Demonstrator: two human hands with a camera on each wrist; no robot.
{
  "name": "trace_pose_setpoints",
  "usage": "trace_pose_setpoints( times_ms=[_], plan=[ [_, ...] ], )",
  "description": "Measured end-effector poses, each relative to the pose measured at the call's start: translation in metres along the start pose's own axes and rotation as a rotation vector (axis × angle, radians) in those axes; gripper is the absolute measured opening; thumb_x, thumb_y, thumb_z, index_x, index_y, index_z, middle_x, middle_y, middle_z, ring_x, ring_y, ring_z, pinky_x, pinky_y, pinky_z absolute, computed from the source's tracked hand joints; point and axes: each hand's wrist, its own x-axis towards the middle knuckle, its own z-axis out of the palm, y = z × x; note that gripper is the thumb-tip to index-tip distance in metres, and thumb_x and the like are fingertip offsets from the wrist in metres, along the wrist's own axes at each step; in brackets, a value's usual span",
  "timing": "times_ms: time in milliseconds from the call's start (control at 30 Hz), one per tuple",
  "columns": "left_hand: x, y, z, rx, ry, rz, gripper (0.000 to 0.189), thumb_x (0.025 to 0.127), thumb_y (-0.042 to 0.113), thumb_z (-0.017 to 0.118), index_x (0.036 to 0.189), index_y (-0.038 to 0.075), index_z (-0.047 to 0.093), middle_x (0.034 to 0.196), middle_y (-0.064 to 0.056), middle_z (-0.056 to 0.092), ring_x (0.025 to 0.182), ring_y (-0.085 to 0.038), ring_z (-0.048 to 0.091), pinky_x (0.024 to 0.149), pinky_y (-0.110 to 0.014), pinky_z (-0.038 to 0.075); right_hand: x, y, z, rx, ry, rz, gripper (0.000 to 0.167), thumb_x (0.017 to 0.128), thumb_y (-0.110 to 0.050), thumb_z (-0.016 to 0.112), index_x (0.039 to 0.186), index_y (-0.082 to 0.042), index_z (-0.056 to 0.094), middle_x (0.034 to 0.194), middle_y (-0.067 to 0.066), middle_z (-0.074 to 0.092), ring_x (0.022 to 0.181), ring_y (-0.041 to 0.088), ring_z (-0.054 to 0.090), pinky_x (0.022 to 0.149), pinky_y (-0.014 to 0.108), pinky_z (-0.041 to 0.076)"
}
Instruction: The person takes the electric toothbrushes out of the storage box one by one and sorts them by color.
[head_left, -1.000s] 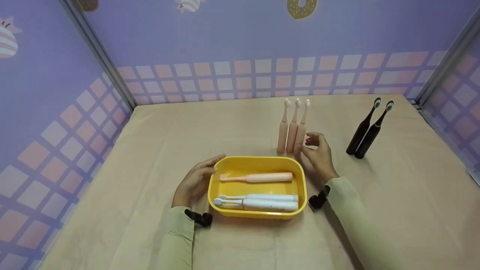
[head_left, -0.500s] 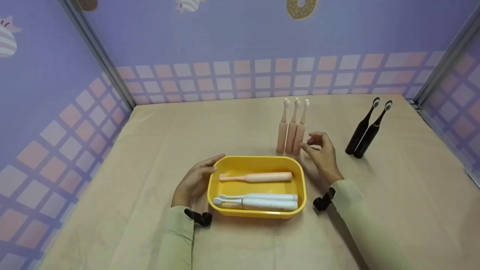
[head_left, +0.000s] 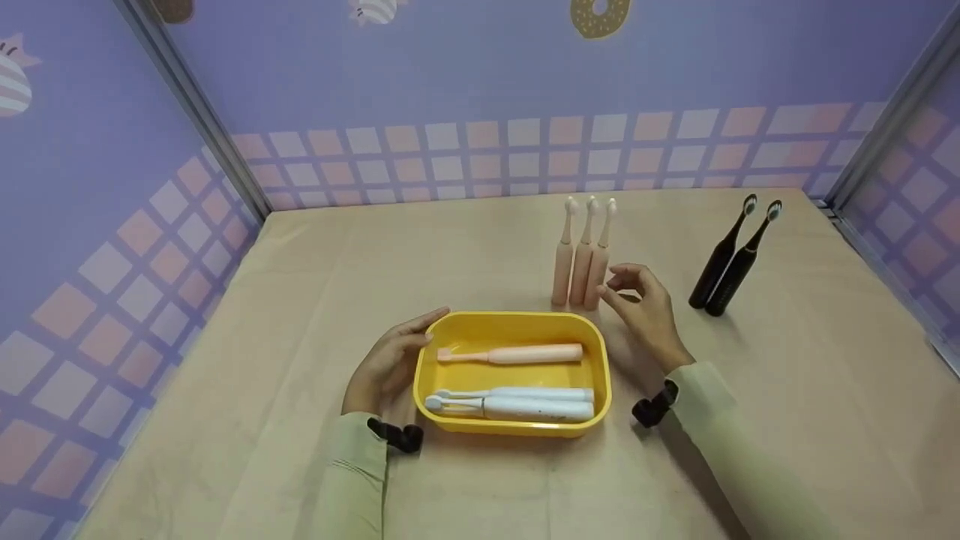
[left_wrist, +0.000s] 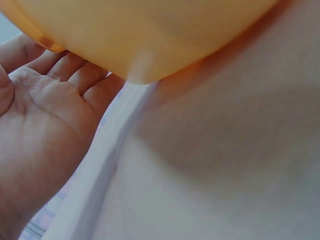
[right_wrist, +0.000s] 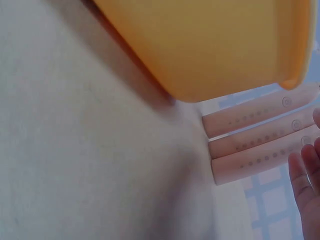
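A yellow plastic bin (head_left: 514, 429) sits on the table with a pink electric toothbrush (head_left: 536, 354) and two white electric toothbrushes (head_left: 540, 408) lying in it. At its left end, my left hand (head_left: 386, 367) holds the rim, thumb at the edge and fingers along the outside. Three pink electric toothbrushes (head_left: 582, 274) stand upright in a row behind the bin. My right hand (head_left: 646, 315) is beside the rightmost one, thumb tip right at its handle and fingers loosely bent. In the right wrist view, the fingertips (right_wrist: 295, 162) overlap that handle near its button.
Two black electric toothbrushes (head_left: 725, 274) stand upright at the right, beyond the right hand. A pale cloth covers the table (head_left: 360, 255). Purple patterned walls (head_left: 420, 75) enclose its back and sides.
My right wrist has shifted slightly outward to the right, while its fingers stay beside the rightmost pink toothbrush. The left hand, bin and toothbrushes keep their places.
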Motion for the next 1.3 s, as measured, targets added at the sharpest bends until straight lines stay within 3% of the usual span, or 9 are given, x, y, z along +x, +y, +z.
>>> trace_pose_setpoints(
  times_ms=[167,333,633,1000,1300],
  plan=[
    [0.0,-0.002,-0.002,0.018,-0.012,0.005,0.055,0.098,0.006,0.044,0.151,0.011,0.032,0.152,-0.012,0.038,0.133,-0.025,0.046,0.108,-0.038,0.042,0.0,-0.009,-0.002,0.015,-0.047,-0.034,0.036,0.088,-0.004,0.067,0.119,0.01,0.056,0.104,0.023,0.061,0.09,0.004,0.058,0.081,0.01,0.049],
    [0.0,-0.001,-0.003,0.013,-0.027,0.008,0.055,0.098,0.006,0.044,0.152,0.011,0.031,0.152,-0.012,0.037,0.134,-0.025,0.045,0.109,-0.038,0.041,0.0,-0.014,-0.002,-0.006,-0.119,-0.065,0.034,0.089,-0.003,0.065,0.12,0.008,0.056,0.106,0.022,0.062,0.091,0.007,0.058,0.08,0.01,0.049],
    [0.001,-0.001,-0.002,0.014,-0.007,0.008,0.054,0.098,0.005,0.043,0.151,0.01,0.033,0.151,-0.012,0.039,0.131,-0.023,0.048,0.107,-0.037,0.042,0.01,0.001,0.003,-0.079,-0.268,-0.128,0.039,0.087,-0.017,0.07,0.122,-0.004,0.06,0.105,0.013,0.065,0.094,0.013,0.06,0.081,0.014,0.051],
    [0.001,0.0,-0.002,0.011,-0.014,0.014,0.054,0.098,0.005,0.042,0.151,0.009,0.031,0.153,-0.011,0.037,0.134,-0.024,0.045,0.109,-0.038,0.04,0.012,-0.019,0.01,-0.131,-0.412,-0.172,0.033,0.089,-0.012,0.067,0.118,0.003,0.062,0.105,0.015,0.068,0.095,0.024,0.065,0.087,0.037,0.056],
    [0.002,0.0,-0.001,0.016,-0.014,0.023,0.055,0.098,0.002,0.039,0.151,0.006,0.029,0.154,-0.014,0.033,0.135,-0.025,0.043,0.111,-0.039,0.038,0.017,-0.036,0.019,-0.193,-0.56,-0.218,0.026,0.089,-0.006,0.065,0.115,0.001,0.067,0.106,0.018,0.07,0.096,0.028,0.067,0.087,0.042,0.056]
  ],
)
